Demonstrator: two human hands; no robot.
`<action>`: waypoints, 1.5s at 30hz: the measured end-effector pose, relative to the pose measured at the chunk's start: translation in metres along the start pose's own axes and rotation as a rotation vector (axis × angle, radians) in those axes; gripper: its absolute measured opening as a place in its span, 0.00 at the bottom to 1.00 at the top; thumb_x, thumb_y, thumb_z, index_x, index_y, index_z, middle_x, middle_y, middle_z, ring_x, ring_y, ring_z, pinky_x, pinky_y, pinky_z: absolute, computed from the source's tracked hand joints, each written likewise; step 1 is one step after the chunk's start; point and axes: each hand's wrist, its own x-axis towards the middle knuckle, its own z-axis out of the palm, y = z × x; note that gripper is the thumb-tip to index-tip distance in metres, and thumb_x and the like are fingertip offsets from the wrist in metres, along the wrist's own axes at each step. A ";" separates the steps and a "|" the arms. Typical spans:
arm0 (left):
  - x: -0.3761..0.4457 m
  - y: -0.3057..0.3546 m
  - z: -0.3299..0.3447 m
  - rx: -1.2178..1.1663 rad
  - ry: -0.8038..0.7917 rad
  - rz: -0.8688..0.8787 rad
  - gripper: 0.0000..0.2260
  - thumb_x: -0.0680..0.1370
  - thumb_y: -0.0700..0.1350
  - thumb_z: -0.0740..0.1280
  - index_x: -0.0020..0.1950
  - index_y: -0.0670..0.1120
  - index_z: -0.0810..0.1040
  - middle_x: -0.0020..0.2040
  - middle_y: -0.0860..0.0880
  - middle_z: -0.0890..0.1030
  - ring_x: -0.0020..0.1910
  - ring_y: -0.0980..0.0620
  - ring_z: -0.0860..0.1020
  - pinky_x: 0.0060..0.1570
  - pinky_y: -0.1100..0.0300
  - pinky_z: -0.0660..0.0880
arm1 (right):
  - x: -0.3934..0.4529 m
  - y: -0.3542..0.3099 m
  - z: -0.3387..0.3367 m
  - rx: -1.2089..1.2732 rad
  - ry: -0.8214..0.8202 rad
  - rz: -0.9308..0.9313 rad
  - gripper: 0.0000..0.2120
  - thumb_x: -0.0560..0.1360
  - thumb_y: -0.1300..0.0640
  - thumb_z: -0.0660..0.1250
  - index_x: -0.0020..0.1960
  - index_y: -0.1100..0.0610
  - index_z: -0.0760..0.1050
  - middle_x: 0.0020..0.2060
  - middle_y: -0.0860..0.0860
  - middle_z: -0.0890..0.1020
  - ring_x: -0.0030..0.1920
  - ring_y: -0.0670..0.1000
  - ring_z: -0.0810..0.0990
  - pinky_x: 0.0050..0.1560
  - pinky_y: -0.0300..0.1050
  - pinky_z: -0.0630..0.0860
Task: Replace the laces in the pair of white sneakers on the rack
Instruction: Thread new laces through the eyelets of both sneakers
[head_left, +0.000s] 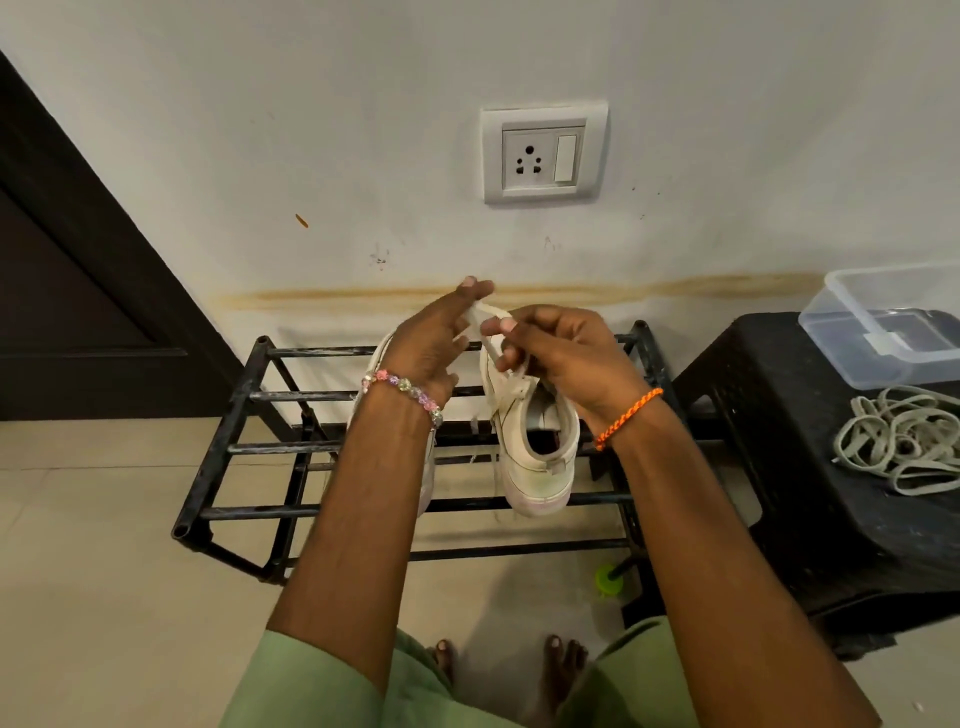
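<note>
- The black metal bar shoe rack (291, 447) stands on the pale tiled floor (104, 545) against a marked white wall (311, 130).
- Two white high-top sneakers sit on its top bars: the right white sneaker (537, 457) shows its open collar, and the left white sneaker (428, 467) is mostly hidden behind the left forearm.
- The left hand (428, 348) and the right hand (566, 353) are raised above the right sneaker, both pinching a flat white lace (488, 314) that runs down to that sneaker.
- The left fingers (475, 291) are fairly straight, thumb pressed on the lace; the right fingers (501, 327) are curled, clamped on it.
- A loose heap of pale laces (904, 441) lies on a black plastic stool (769, 415) right of the rack, near a clear plastic box (883, 332).
</note>
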 end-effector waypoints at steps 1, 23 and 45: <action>0.003 -0.002 -0.005 -0.058 0.081 -0.029 0.07 0.76 0.54 0.66 0.47 0.54 0.82 0.58 0.50 0.76 0.59 0.51 0.72 0.61 0.52 0.63 | 0.001 -0.003 -0.005 -0.015 0.037 -0.027 0.08 0.78 0.62 0.63 0.44 0.59 0.80 0.26 0.48 0.77 0.31 0.44 0.76 0.41 0.38 0.75; 0.012 -0.019 0.018 0.669 -0.036 0.470 0.16 0.79 0.52 0.62 0.35 0.49 0.78 0.20 0.57 0.71 0.21 0.61 0.68 0.33 0.61 0.69 | 0.007 0.017 -0.026 -0.063 0.307 -0.005 0.04 0.71 0.63 0.72 0.40 0.59 0.77 0.33 0.54 0.82 0.26 0.40 0.77 0.24 0.31 0.68; 0.026 -0.030 -0.005 0.723 0.811 0.507 0.18 0.76 0.47 0.66 0.65 0.45 0.70 0.64 0.44 0.70 0.66 0.44 0.66 0.60 0.51 0.62 | 0.012 0.042 -0.057 -0.105 0.417 0.228 0.06 0.75 0.67 0.66 0.51 0.64 0.79 0.34 0.51 0.79 0.30 0.45 0.76 0.32 0.31 0.76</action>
